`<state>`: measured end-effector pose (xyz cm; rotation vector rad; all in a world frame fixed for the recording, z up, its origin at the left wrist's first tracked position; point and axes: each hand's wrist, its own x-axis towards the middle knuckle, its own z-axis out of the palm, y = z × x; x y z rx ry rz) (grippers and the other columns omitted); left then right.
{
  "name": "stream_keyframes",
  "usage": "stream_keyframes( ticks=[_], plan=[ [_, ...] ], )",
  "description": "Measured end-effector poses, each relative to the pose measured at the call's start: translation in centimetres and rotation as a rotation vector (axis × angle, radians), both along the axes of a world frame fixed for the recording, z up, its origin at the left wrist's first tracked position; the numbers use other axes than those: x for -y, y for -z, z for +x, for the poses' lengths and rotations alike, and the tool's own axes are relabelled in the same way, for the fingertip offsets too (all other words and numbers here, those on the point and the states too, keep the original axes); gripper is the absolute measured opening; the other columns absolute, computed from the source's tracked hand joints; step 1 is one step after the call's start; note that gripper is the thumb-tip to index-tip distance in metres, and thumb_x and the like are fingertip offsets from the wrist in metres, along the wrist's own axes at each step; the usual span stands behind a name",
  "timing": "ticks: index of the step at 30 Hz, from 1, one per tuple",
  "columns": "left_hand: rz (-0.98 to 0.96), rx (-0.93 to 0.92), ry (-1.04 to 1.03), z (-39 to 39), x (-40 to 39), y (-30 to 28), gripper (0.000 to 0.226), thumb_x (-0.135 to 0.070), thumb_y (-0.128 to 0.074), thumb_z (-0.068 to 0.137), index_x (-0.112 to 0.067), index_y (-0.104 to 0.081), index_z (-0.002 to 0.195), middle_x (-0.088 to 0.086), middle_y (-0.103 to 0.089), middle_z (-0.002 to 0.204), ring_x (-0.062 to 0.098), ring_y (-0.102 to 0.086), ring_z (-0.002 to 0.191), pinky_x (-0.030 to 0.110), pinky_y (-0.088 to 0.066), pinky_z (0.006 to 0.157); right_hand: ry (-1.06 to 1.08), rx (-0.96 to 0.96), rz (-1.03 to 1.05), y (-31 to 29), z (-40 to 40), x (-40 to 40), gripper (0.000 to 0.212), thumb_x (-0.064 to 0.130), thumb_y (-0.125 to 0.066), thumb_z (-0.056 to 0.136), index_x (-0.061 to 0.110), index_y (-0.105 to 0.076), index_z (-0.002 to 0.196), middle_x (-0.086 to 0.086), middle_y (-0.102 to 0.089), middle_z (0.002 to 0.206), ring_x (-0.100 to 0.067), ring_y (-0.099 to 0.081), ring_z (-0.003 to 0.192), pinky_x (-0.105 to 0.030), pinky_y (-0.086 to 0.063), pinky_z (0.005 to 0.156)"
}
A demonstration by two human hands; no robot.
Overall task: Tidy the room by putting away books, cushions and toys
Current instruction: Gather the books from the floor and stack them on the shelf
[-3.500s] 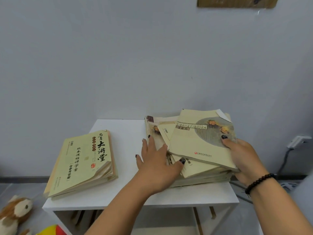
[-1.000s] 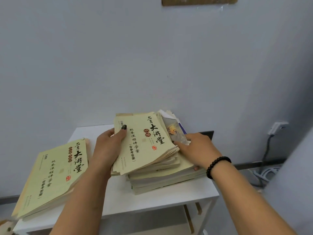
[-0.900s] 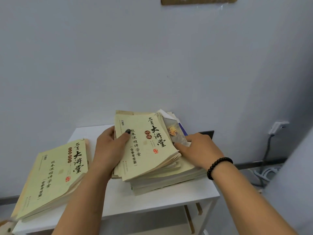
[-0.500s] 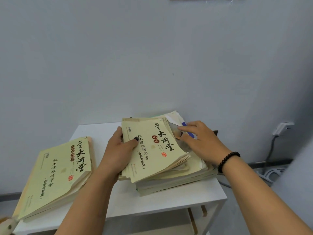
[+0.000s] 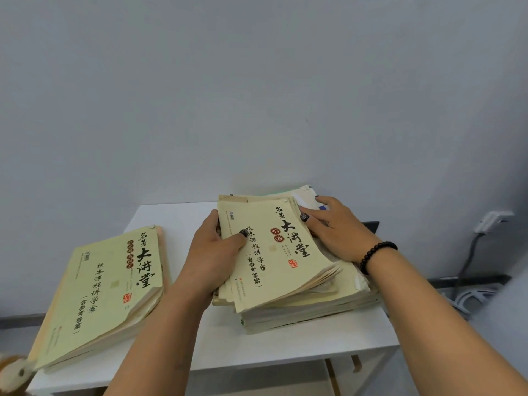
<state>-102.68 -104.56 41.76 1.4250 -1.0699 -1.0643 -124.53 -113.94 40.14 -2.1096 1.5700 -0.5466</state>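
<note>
centre right of the frame, book stack [image 5: 303, 304] on white table [image 5: 285, 347], left hand [image 5: 213, 254] gripping top book [image 5: 274, 252] by its left edge, right hand [image 5: 334, 227] flat with relaxed fingers on the stack, second book [image 5: 105, 290] lower left

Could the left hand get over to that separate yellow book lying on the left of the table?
Probably yes. The left hand now grips the top book of the stack; the yellow book lies close beside it on the white table, with nothing between them.
</note>
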Motion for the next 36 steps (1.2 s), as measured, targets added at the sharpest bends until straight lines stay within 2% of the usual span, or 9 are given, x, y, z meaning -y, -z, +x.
stream_keyframes(
  ticks=[7,13,18,22,24,26,30,34,36],
  plan=[
    [-0.026,-0.030,-0.038,-0.2,-0.3,0.0,0.031,0.001,-0.053,0.093,-0.023,-0.064,0.109,-0.003,-0.074,0.097,0.015,-0.073,0.078,0.023,-0.054,0.052,0.026,-0.041,0.017,-0.4,0.3,-0.3,0.045,0.051,-0.029,0.100,0.038,-0.046,0.140,0.000,-0.019,0.158,-0.022,-0.025,0.142,-0.046,-0.032,0.112],
    [-0.028,-0.023,-0.034,-0.3,-0.4,0.0,0.032,0.001,-0.051,0.094,-0.025,-0.063,0.109,-0.005,-0.075,0.095,0.014,-0.073,0.076,0.022,-0.053,0.051,0.049,-0.204,-0.007,-0.3,0.6,-0.3,0.051,0.059,-0.021,0.099,0.042,-0.033,0.146,-0.004,-0.023,0.155,-0.023,-0.029,0.140,-0.044,-0.035,0.109],
    [-0.033,-0.006,-0.032,-0.2,-0.4,0.1,0.033,0.000,-0.051,0.094,-0.025,-0.063,0.111,-0.003,-0.073,0.101,0.012,-0.073,0.079,0.022,-0.054,0.053,0.152,-0.241,0.063,0.0,0.4,0.5,0.070,0.067,-0.022,0.093,0.023,-0.033,0.146,-0.006,-0.025,0.154,-0.028,-0.020,0.142,-0.046,-0.030,0.109],
    [-0.023,0.039,-0.009,-0.2,-0.2,0.3,0.031,-0.004,-0.050,0.095,-0.027,-0.060,0.112,-0.006,-0.073,0.102,0.013,-0.072,0.085,0.029,-0.057,0.063,0.076,-0.116,-0.014,-0.1,0.1,0.3,0.059,0.057,-0.033,0.097,0.045,-0.012,0.151,0.003,-0.011,0.159,-0.026,-0.017,0.144,-0.047,-0.028,0.114],
    [-0.022,0.058,0.008,-0.2,-0.1,0.4,0.029,-0.006,-0.049,0.096,-0.028,-0.058,0.113,-0.007,-0.073,0.102,0.013,-0.072,0.086,0.033,-0.058,0.068,0.010,-0.059,-0.072,0.0,0.4,0.3,0.049,0.048,-0.035,0.100,0.045,-0.026,0.148,0.006,-0.010,0.160,-0.023,-0.022,0.143,-0.047,-0.029,0.114],
    [-0.028,0.083,0.026,-0.5,0.0,0.4,0.027,-0.007,-0.048,0.096,-0.027,-0.055,0.113,-0.008,-0.072,0.101,0.010,-0.072,0.084,0.028,-0.056,0.064,0.007,-0.042,-0.051,0.1,0.5,0.5,0.044,0.046,-0.034,0.101,0.042,-0.037,0.145,0.006,-0.012,0.159,-0.021,-0.020,0.144,-0.047,-0.027,0.115],
    [-0.045,0.183,0.048,-1.4,0.4,0.5,0.023,-0.006,-0.047,0.095,-0.019,-0.048,0.113,-0.003,-0.065,0.108,0.011,-0.067,0.091,0.016,-0.050,0.055,0.057,-0.073,0.003,0.2,0.5,0.5,0.048,0.048,-0.027,0.102,0.037,-0.031,0.149,-0.001,-0.017,0.159,-0.024,-0.021,0.144,-0.048,-0.024,0.116],
    [-0.078,0.273,0.041,-2.3,1.1,0.8,0.024,-0.008,-0.048,0.092,-0.019,-0.045,0.113,-0.002,-0.056,0.115,0.015,-0.059,0.105,0.026,-0.050,0.075,0.084,-0.110,0.072,0.4,0.3,1.2,0.054,0.056,-0.018,0.096,0.043,-0.024,0.149,0.002,-0.035,0.147,-0.027,-0.028,0.137,-0.045,-0.025,0.111],
    [-0.083,0.303,0.043,-2.5,1.2,1.0,0.027,-0.010,-0.048,0.091,-0.023,-0.045,0.115,-0.002,-0.053,0.118,0.016,-0.055,0.110,0.033,-0.049,0.087,0.038,-0.156,0.084,0.4,0.3,1.3,0.048,0.054,-0.016,0.092,0.048,-0.040,0.133,0.007,-0.039,0.146,-0.024,-0.041,0.124,-0.042,-0.027,0.102]
  ],
)
